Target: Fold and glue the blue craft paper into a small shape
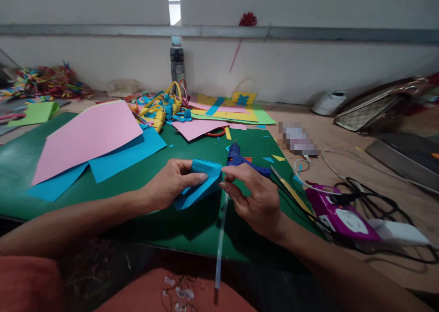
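Note:
My left hand [178, 182] grips a piece of folded blue paper [206, 184], thumb on top and fingers behind. The paper is bent into layers and held above the green mat [192, 234]. At its right edge, my right hand [254, 193] has thumb and fingertips drawn together in a pinch on the corner; the exact contact is small and partly hidden. Just beyond that hand lies a blue glue gun [235, 154], its handle partly covered by the fingers. A translucent glue stick [221, 243] slants down below the right hand past the mat's front edge.
Pink sheets [92, 138] and blue sheets [126, 154] lie left. Behind are yellow-and-blue paper pieces [164, 108], red-handled scissors [217, 132] and stacked coloured paper [222, 108]. To the right are a craft knife [291, 188], a purple power strip [343, 214], cables and a blurred-out phone [298, 138].

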The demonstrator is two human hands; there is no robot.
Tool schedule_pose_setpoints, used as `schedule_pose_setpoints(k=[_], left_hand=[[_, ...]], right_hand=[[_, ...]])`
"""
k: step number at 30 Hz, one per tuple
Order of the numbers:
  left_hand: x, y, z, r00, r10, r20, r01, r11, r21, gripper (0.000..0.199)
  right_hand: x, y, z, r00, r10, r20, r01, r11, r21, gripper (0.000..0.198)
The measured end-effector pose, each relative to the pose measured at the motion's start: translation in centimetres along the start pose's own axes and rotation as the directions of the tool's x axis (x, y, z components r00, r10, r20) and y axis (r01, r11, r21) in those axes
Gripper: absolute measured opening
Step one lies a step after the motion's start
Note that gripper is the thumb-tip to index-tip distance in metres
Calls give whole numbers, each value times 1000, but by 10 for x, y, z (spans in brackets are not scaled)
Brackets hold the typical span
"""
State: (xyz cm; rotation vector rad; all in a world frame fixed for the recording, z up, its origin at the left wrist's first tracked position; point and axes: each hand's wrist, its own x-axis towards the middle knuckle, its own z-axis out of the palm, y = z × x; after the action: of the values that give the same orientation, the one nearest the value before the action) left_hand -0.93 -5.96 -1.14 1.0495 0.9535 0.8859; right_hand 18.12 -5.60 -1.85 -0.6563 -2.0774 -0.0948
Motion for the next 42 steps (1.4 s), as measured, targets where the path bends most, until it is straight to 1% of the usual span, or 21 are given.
schedule_pose_setpoints(k=[3,7,10,13,15,18,20,24,28,32,37,40,42], left_hand=[[-2,0,2,1000,4,5,-3,1000,-17,24],[-5,0,3,999,-5,44,6,999,-41,23],[-6,0,3,999,-13,49,15,999,-43,23],[-6,-2,2,998,-18,64,20,1000,-23,27],[-5,-3,1,997,3,75,-2,1000,-18,29],[-4,-6,-1,997,44,69,-42,998,-41,37],[-3,-7,-1,998,38,59,-35,997,-66,39],[-5,-3,1,1000,1,28,0,998,-66,32],[-6,0,3,999,8,52,-7,1000,-26,27],[-6,0,3,999,43,30,-43,999,-25,24],[-6,-1,3,998,69,5,-69,998,-6,22],[-6,-2,4,997,74,27,-73,997,-17,20],[-6,-3,4,996,78,46,-77,997,-27,19]], right_hand=[[0,-2,-1,999,-34,-24,35,999,23,21],[0,-3,-2,999,-36,-28,37,999,26,21],[0,-2,-2,999,-37,-18,37,999,13,20],[1,0,-2,999,-37,2,37,999,-2,17],[1,1,-2,999,-40,14,40,999,-12,16],[1,1,-1,999,-45,20,45,999,-13,16],[1,1,-1,999,-46,18,46,999,-2,16],[0,1,-1,999,-24,33,24,1000,16,18],[0,2,-1,999,-19,50,17,1000,26,21],[0,0,-2,1000,-15,-1,15,1000,20,25],[-1,-3,-3,999,-49,5,49,996,79,20],[-1,-2,-2,997,-81,3,80,993,83,17],[0,-1,-2,997,-79,8,79,995,65,14]])
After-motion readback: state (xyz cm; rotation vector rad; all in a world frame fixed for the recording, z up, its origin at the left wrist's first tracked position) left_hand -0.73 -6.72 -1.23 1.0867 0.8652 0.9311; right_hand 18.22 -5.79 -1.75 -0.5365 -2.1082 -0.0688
